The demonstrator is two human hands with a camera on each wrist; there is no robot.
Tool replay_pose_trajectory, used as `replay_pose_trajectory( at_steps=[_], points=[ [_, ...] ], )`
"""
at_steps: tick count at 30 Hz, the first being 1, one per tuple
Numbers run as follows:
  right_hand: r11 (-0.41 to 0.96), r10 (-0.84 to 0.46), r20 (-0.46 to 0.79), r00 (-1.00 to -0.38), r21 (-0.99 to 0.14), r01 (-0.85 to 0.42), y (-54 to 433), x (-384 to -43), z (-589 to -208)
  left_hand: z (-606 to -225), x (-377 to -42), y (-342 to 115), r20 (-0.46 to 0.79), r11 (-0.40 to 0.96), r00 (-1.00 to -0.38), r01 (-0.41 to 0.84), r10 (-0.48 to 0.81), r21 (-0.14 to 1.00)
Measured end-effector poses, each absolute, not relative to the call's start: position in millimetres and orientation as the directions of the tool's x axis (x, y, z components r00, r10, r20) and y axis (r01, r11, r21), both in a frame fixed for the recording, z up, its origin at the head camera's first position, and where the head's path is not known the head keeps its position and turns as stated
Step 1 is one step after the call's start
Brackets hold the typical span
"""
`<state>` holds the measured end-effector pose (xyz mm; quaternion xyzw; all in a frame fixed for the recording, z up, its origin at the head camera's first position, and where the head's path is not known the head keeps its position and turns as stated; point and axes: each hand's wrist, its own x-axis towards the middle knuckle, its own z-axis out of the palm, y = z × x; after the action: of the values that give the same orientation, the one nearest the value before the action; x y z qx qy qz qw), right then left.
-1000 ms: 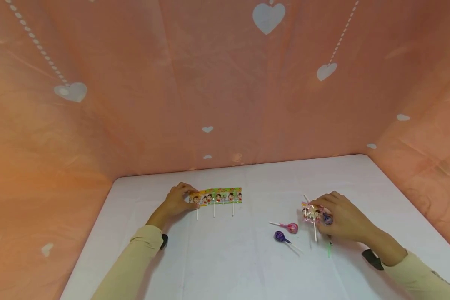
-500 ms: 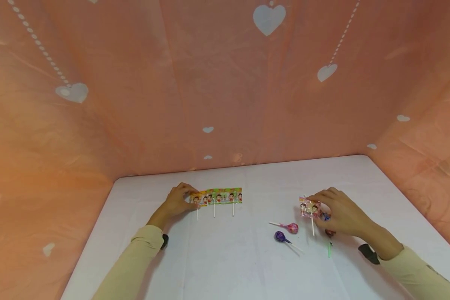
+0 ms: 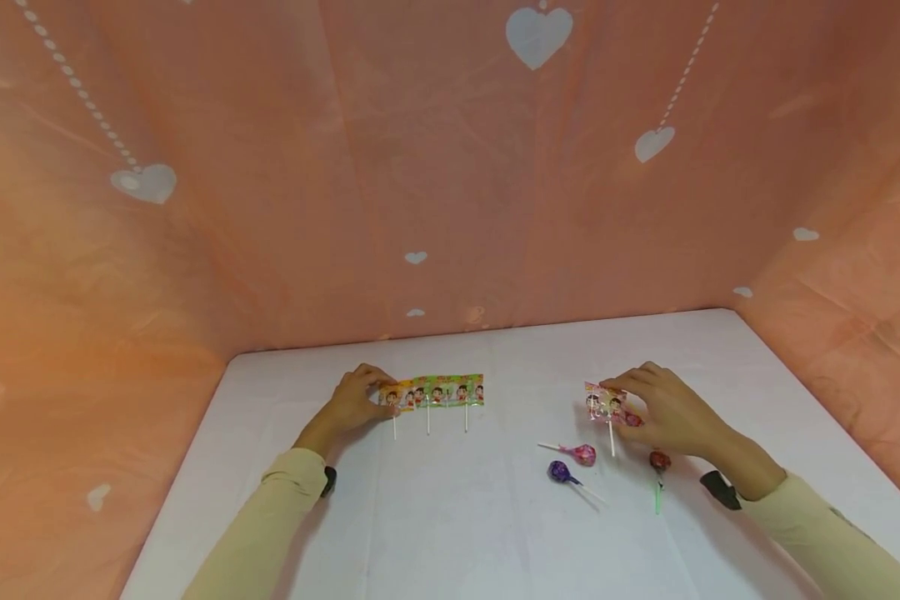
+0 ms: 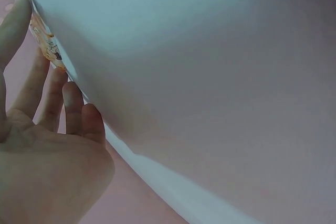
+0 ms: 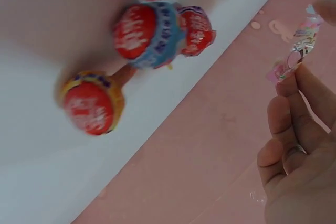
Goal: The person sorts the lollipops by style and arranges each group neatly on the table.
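Note:
In the head view my left hand (image 3: 354, 404) pinches the left end of a flat row of lollipops, at the one in the orange wrapper (image 3: 392, 397). Lollipops in green wrappers (image 3: 438, 392) continue that row rightward, white sticks pointing toward me. Thumb and fingers hold the orange wrapper (image 4: 46, 40) by its edges in the left wrist view. On the right, my right hand (image 3: 667, 412) pinches a flat pink-wrapped lollipop (image 3: 600, 403) with its white stick hanging down. Its wrapper (image 5: 296, 56) shows between thumb and fingertips in the right wrist view.
Round lollipops lie near the right hand: a pink one (image 3: 585, 455), a purple one (image 3: 558, 472), and a dark red one (image 3: 660, 461) with a green stick. Another (image 3: 633, 419) is partly behind the fingers. The white table (image 3: 450, 517) meets a peach curtain (image 3: 450, 192) with hearts.
The right hand has moved left and toward the back with the pink-wrapped lollipop, uncovering the dark red lollipop with the green stick. The left hand and the row of lollipops have stayed put.

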<state>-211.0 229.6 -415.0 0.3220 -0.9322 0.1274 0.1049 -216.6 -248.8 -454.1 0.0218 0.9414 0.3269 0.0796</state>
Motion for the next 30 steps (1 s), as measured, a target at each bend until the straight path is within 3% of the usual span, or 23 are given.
replay_pose_trajectory(
  at_steps=[30],
  points=[
    [0.689, -0.618, 0.277, -0.736, -0.261, -0.676, 190.2, -247.6, -422.5, -458.5, -220.1, -249.7, -0.153, 0.792, -0.986, -0.036, 0.073, 0.610]
  ],
)
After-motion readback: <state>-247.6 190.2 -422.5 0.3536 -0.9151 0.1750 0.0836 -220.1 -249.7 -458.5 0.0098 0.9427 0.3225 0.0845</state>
